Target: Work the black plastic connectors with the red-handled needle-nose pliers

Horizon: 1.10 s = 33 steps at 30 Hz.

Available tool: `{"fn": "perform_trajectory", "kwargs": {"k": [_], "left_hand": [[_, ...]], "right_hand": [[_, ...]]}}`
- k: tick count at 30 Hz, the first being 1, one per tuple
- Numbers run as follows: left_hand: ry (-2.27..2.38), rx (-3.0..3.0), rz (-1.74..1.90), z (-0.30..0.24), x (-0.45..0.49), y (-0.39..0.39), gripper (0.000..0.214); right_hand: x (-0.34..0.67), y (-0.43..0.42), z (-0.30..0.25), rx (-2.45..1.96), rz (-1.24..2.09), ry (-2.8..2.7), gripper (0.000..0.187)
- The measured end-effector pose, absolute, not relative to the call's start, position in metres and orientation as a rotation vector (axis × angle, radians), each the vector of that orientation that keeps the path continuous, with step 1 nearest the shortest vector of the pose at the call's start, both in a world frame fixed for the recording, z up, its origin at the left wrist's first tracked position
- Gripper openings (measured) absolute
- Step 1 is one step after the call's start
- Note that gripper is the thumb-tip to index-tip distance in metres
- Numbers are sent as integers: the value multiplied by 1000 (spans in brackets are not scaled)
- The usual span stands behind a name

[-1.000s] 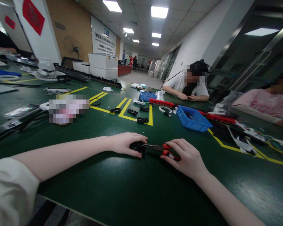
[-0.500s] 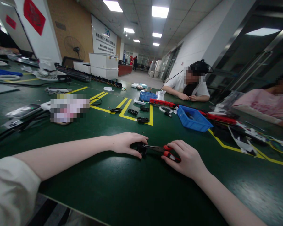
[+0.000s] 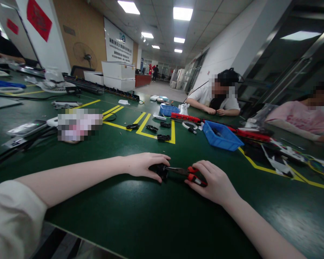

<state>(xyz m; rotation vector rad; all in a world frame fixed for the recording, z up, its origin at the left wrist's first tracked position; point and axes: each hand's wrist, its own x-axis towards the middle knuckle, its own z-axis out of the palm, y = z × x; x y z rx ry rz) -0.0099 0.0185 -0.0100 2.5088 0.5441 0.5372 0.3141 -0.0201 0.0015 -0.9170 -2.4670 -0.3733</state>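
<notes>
My left hand (image 3: 144, 164) curls around a small black part (image 3: 159, 170) and pins it to the green table (image 3: 140, 216). My right hand (image 3: 213, 181) grips the red handles of a pair of pliers (image 3: 187, 173). The pliers' thin metal jaws point left and meet the black part. Both hands rest on the table surface near its middle.
Several black parts (image 3: 163, 137) lie inside yellow tape lines beyond my hands. Two blue bins (image 3: 221, 136) and red strips stand further right. Two people sit across the table at the right. Phones and cables lie at the left.
</notes>
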Motion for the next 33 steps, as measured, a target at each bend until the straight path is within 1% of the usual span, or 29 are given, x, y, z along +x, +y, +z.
{"fn": "perform_trajectory", "kwargs": {"k": [8,13,16,20,22,27,29,33], "left_hand": [[499,2594,643,-8,-10,15,51],[504,2587,647,-12,-10,17,52],[562,2553,607,-13,-11,18,56],[579,2523,559,-11,-11,17,60],[566,2531,548,-9,-11,17,59],[569,2580,531,-9,-11,16,59],[575,2596,536,-9,-12,16,57],[573,2599,531,-10,-11,16,57]], "right_hand": [[311,-23,7,-964,-225,-2478,30],[310,-24,7,-1005,-168,-2491,29],[312,-23,4,-996,-227,-2502,29],[316,-20,0,-939,-354,-2520,25],[317,-20,0,-914,-379,-2524,27],[318,-18,-1,-893,-396,-2536,42],[318,-18,-1,-911,-356,-2545,42],[317,-18,1,-968,-214,-2551,35]]}}
